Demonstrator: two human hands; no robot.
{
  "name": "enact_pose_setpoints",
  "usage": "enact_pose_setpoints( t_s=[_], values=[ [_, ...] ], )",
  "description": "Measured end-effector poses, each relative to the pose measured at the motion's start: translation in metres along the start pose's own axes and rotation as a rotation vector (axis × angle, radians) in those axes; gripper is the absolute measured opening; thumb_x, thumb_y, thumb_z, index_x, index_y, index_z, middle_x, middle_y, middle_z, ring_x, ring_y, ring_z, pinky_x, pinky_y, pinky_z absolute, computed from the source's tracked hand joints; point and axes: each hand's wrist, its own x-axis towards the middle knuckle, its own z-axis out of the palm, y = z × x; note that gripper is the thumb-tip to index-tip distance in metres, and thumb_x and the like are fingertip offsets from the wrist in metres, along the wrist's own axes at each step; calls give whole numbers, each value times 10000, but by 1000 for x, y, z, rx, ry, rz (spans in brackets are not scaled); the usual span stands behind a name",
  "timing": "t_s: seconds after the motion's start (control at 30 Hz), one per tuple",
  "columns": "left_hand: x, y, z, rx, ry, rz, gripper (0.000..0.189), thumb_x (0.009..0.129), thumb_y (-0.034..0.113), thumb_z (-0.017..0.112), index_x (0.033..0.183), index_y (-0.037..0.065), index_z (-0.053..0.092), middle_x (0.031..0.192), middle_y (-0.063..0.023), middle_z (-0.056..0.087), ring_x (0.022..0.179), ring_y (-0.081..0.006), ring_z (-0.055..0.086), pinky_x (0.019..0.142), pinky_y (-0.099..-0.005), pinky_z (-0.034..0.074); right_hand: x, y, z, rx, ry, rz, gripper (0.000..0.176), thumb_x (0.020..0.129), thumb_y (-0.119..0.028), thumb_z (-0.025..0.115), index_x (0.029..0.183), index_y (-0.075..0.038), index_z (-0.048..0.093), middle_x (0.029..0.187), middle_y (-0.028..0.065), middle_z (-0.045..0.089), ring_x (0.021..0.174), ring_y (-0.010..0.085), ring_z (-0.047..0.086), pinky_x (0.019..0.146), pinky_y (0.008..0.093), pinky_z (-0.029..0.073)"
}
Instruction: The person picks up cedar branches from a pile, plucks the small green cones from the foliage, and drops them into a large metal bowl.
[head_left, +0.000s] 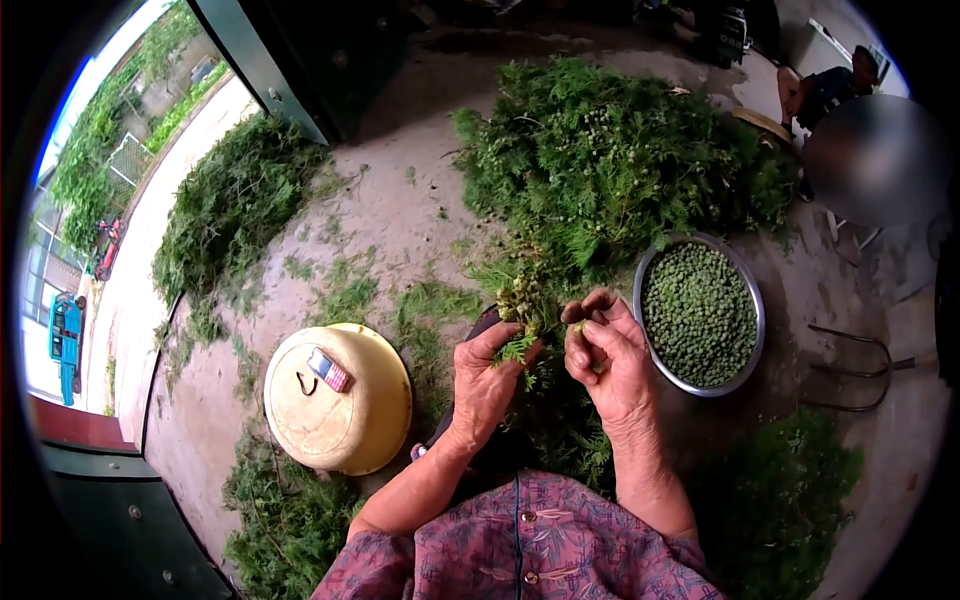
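Observation:
My left hand (482, 388) pinches an evergreen sprig (520, 298) that carries clusters of small yellow-green cones. Just to its right, my right hand (612, 365) has its fingers curled in, with bits of green cone (597, 367) showing between them. Beside my right hand stands a metal basin (758, 335), filled with small round green cones (700, 312). Ahead of both hands lies a big heap of evergreen branches (610, 150), some bearing cones. More green foliage shows below my hands, over my lap.
An upturned cream tub (310, 420) stands at left, with a small packet (328, 370) and a dark curved piece on top. Cut branches (240, 185) lie by the doorway and near my feet. At right is a bent metal frame (885, 375); another person (835, 95) sits beyond.

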Motion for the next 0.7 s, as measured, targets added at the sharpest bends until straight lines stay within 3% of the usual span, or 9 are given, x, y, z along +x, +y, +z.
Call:
enact_pose_setpoints(
  t_s=[0.1,0.17,0.2,0.3,0.33,0.43,0.47,0.63,0.7],
  values=[
    [-1,5,-4,184,-38,53,170,716,-9,604,884,-30,613,750,-58,613,684,-88,546,601,-262,443,-4,11,-5,-249,-69,0,179,802,-60,636,965,-27,571,793,19,530,582,66,467,440,192,342],
    [-1,3,-5,218,-65,161,155,738,5,593,885,-37,608,746,-60,614,680,-102,554,606,-267,448,3,16,2,-983,-147,-532,197,772,-38,660,957,-25,591,762,19,535,629,97,497,536,233,418],
    [0,2,-6,236,-76,216,149,748,12,588,886,-40,606,744,-61,614,678,-110,558,608,-269,451,-2,12,14,-1015,-133,-524,185,761,-17,657,932,-22,588,752,28,544,687,125,531,640,262,454],
    [1,13,-7,407,-105,177,147,771,38,572,893,-37,602,729,-57,609,669,-135,565,623,-274,458,2,17,11,-1054,-80,-530,193,751,-1,660,923,-16,575,769,34,555,726,131,552,653,268,459],
    [2,12,-8,383,-123,156,131,771,40,572,875,-32,603,719,-53,604,651,-134,557,608,-271,452,6,21,8,-1115,-97,-658,120,796,-46,638,891,-20,569,780,31,556,643,109,542,559,238,438],
    [2,6,-11,295,-157,76,76,773,48,573,815,-9,602,692,-38,590,593,-126,523,559,-259,425,2,25,-1,-443,6,3,107,863,-145,591,860,-42,563,739,16,544,538,73,495,444,198,363],
    [3,5,-13,252,-155,40,55,775,52,577,790,4,598,686,-32,585,570,-121,504,540,-254,412,2,21,-3,-135,-28,47,184,900,-239,547,842,-65,549,676,0,520,478,43,439,393,164,279],
    [3,-6,-16,-602,-17,-397,80,790,82,589,865,54,581,732,-12,555,638,-105,510,596,-225,416,-4,8,-4,126,-30,83,149,866,-173,584,927,-54,518,820,47,549,605,109,528,435,197,368],
    [2,-22,-20,-641,71,-492,147,799,127,599,924,61,560,765,-14,559,653,-111,500,610,-230,415,-7,6,-4,155,-27,109,138,854,-132,589,939,-53,516,828,52,550,629,117,540,445,198,383]
  ],
)
